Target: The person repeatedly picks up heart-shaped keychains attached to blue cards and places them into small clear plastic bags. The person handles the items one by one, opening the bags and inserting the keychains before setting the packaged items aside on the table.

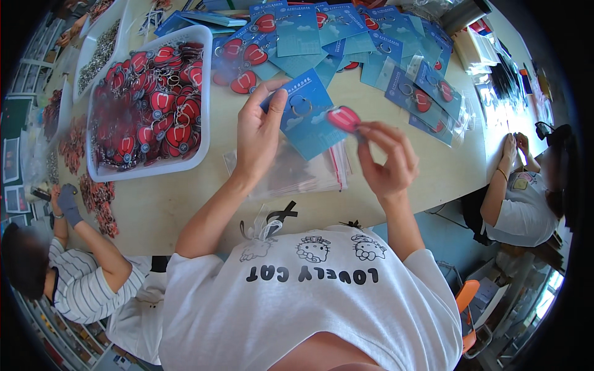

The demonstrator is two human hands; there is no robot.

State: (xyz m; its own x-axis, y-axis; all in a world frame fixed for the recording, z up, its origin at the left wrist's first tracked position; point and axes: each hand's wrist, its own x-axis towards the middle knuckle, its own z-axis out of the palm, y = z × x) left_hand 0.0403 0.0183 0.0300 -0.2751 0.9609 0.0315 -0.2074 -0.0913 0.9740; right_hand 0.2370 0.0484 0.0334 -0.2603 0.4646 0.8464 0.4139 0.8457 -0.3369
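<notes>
A blue backing card (307,137) is held up in front of me, its left edge pinched between the thumb and fingers of my left hand (258,139). A silver key ring (301,106) shows on the card's face. At the card's right side, my right hand (393,164) pinches the edge of a red keychain pendant (342,117). Whether the ring and pendant are joined I cannot tell. Beneath my hands, clear plastic bags (297,175) with a red seal line lie stacked on the table.
Left of my hands stands a white tub (206,99) heaped with red keychains (162,105). Blue cards (297,34), many with keychains, overlap across the far table. Metal parts fill another white tray (99,55). Co-workers sit left (93,278) and right (523,207). An orange chair (467,297) stands lower right.
</notes>
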